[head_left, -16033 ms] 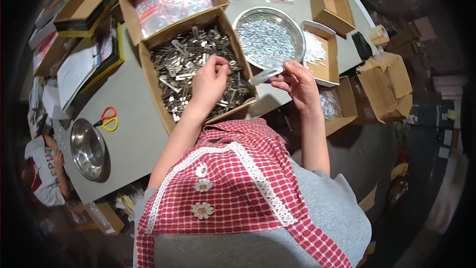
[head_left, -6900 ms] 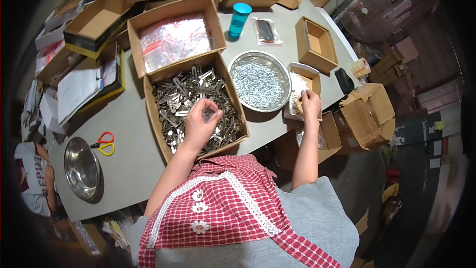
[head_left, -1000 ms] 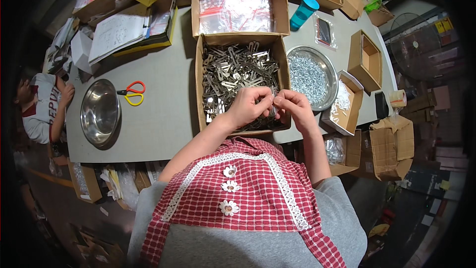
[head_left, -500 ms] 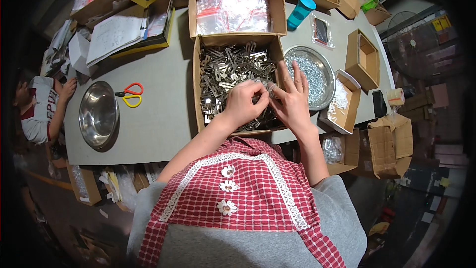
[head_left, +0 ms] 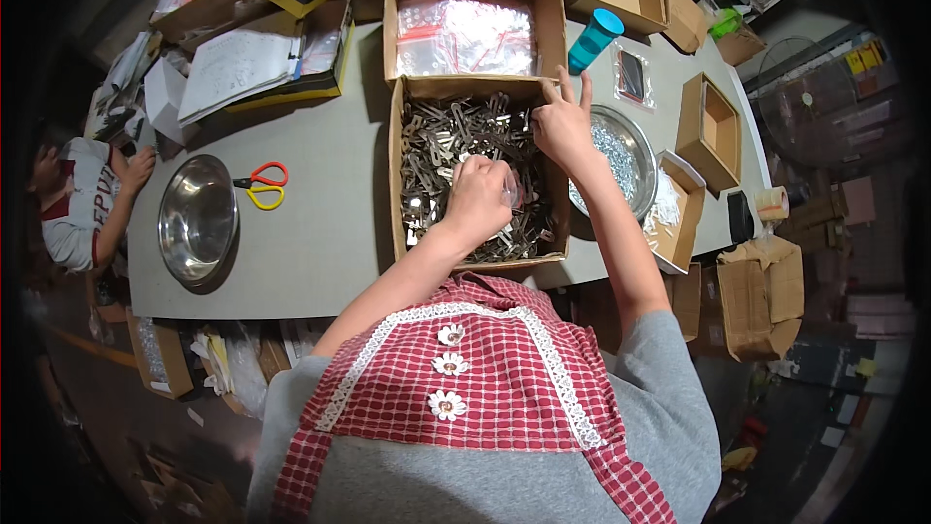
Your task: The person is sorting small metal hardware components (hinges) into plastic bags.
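Observation:
My left hand (head_left: pixel 477 202) is closed over the near part of a cardboard box (head_left: pixel 396 175) full of flat metal clips (head_left: pixel 451 127). A small clear plastic bag (head_left: pixel 512 190) sticks out from its fingers; what it contains is hard to make out. My right hand (head_left: pixel 564 127) is over the box's far right corner, its fingers apart and pointing away from me. Nothing shows in it. Just beyond is another box (head_left: pixel 390 25) of clear bags with red strips (head_left: pixel 465 39). Beside my right forearm stands a steel bowl (head_left: pixel 645 151) of small shiny metal pieces (head_left: pixel 613 160).
White plastic pieces (head_left: pixel 667 199) fill a small box at the right. A teal tumbler (head_left: pixel 596 39) and a bagged phone (head_left: pixel 632 76) stand farther back. At left are an empty steel bowl (head_left: pixel 199 223), scissors (head_left: pixel 264 187), papers (head_left: pixel 238 63), and another person (head_left: pixel 82 194).
My hands have separated. The right one has moved away from me toward the box's far corner, while the left stays over the clips with the bag. The view has shifted slightly.

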{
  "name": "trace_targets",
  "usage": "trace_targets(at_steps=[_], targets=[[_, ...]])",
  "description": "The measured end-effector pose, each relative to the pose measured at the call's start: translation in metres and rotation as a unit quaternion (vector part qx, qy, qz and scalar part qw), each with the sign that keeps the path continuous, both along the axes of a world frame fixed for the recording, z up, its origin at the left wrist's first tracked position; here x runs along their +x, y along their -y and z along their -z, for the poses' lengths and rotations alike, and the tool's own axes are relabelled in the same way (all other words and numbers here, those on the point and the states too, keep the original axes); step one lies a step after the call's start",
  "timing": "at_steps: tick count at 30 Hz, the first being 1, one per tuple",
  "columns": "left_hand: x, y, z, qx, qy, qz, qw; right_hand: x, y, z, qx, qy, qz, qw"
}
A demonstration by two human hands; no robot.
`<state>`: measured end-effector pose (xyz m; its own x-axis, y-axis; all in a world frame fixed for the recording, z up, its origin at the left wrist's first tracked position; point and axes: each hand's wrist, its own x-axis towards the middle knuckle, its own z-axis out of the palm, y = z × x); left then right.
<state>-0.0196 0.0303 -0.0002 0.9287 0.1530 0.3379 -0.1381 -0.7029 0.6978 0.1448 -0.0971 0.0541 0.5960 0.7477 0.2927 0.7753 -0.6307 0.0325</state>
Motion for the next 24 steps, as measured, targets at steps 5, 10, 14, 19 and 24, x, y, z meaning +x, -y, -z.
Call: trace_targets(at_steps=[5,10,14,19,24], targets=[[0.001,-0.002,0.002,-0.019,0.006,0.001,1.000,0.019,-0.016,0.036,-0.175,0.121,0.043,0.976],[0.001,-0.002,0.003,-0.039,-0.019,-0.009,0.999,0.004,-0.016,0.014,-0.194,0.035,0.068,0.978],[0.000,-0.006,-0.007,-0.070,-0.017,-0.025,0.997,-0.010,0.003,-0.020,-0.159,0.032,0.027,0.986],[-0.001,-0.003,-0.020,-0.151,0.017,-0.045,0.987,-0.058,0.039,-0.056,0.174,-0.164,0.017,0.971],[-0.001,0.000,-0.027,-0.189,0.064,-0.054,0.979,-0.090,0.050,-0.054,0.246,-0.187,-0.013,0.951]])
